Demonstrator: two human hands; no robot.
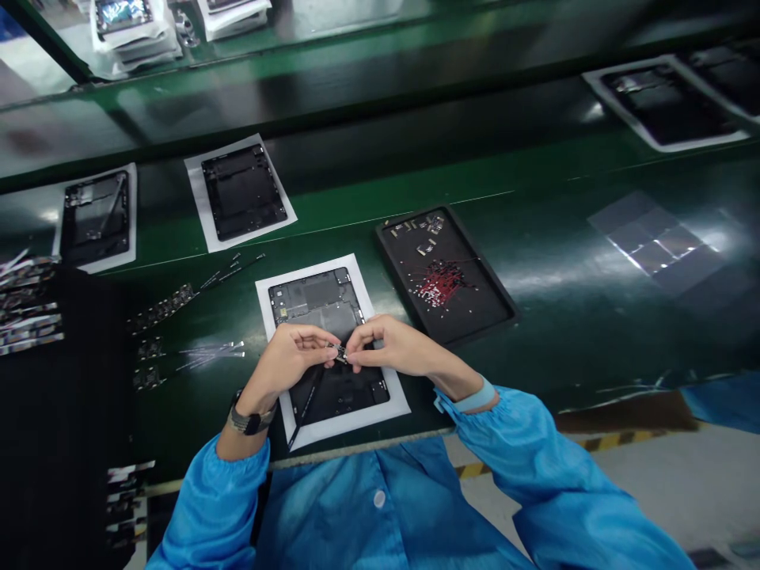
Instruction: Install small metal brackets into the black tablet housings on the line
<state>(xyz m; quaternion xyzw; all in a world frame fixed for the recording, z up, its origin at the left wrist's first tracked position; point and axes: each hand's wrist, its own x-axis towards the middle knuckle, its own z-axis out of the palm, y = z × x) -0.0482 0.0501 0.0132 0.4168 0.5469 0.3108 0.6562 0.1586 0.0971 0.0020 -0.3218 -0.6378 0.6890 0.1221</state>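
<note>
Between my two hands a small circuit board (340, 353) is pinched by its ends. My left hand (295, 354) grips its left end with thumb and fingers; my right hand (389, 345) has fingertips closed at its right end. Both hands are just above a black tablet housing (350, 393), which lies open side up on a white sheet (389, 412). A thin dark stick-like tool (304, 413) lies slanted across the housing's lower left, its upper end reaching toward my left hand.
Right of the housing, a black tray (480, 305) holds red-wired small parts (439, 283) and little metal pieces. Left are loose circuit boards (163, 309) and flex cables (210, 355). More housings (243, 192) lie behind; clear film sheets (656, 237) lie at right.
</note>
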